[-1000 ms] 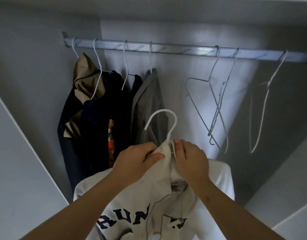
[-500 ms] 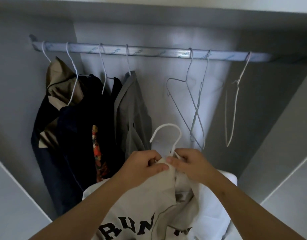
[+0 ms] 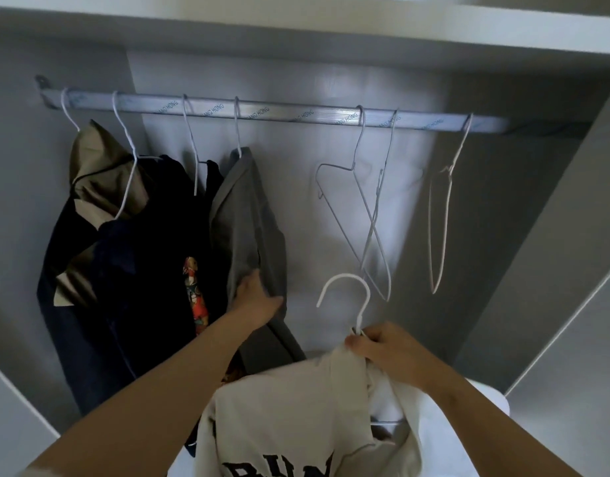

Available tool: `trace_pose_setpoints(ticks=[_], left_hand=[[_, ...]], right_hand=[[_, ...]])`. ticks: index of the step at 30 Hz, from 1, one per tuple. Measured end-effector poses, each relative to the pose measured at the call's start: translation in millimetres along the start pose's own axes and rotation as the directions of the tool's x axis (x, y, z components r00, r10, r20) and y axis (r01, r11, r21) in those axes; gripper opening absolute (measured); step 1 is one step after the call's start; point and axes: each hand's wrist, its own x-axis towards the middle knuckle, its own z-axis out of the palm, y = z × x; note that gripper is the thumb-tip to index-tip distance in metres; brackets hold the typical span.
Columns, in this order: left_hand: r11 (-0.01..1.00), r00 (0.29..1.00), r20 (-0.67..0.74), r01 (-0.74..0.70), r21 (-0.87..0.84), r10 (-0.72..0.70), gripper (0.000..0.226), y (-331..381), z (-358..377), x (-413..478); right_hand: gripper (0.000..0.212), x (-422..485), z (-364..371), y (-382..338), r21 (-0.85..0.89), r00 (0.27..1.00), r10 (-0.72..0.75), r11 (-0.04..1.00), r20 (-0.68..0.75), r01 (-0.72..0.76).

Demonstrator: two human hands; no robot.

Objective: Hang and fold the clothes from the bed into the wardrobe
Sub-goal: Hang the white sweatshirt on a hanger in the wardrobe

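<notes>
Pinching the white hanger (image 3: 345,275) by its neck together with the cream shirt (image 3: 289,407) collar, our right hand (image 3: 386,349) holds both below the wardrobe rail (image 3: 289,113). Our left arm stretches forward, and our left hand (image 3: 257,299) presses flat, fingers straight, against the hanging grey garment (image 3: 248,218).

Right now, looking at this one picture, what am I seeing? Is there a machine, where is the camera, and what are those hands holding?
There is no machine. These are a person's two bare hands, filmed by a wide-angle camera worn on the head and looking into a grey wardrobe. The right hand pinches the neck of a white hook-topped hanger, together with the collar of a cream sweatshirt with dark letters. The left hand presses against a hanging grey garment, seemingly pushing it aside. Above, a silver metal rail holds three bare wire hangers on the right.
</notes>
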Motion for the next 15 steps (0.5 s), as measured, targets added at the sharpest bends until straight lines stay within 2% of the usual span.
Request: trace_pose_setpoints(ticks=[3, 6, 11, 15], left_hand=[[0.995, 0.989, -0.112, 0.097, -0.011, -0.098, 0.08, -28, -18, 13], [0.979, 0.98, -0.177, 0.121, 0.164, -0.091, 0.072, -51, -41, 21], [0.885, 0.976, -0.156, 0.205, 0.419, -0.152, 0.064, -76, -67, 24], [0.867, 0.986, -0.111, 0.163, 0.471, -0.125, 0.051, -69, -61, 22]], right_hand=[[0.051, 0, -3, 5, 0.027, 0.997, 0.059, 0.998, -0.048, -0.057], [0.039, 0, -6, 7, 0.063, 0.993, 0.087, 0.995, -0.084, -0.081], [0.041, 4, -2, 14, 0.111, 0.966, 0.164, 0.983, -0.2, -0.144], [0.048, 14, 3, 9, 0.175, 0.92, 0.217, 0.97, -0.325, -0.167]])
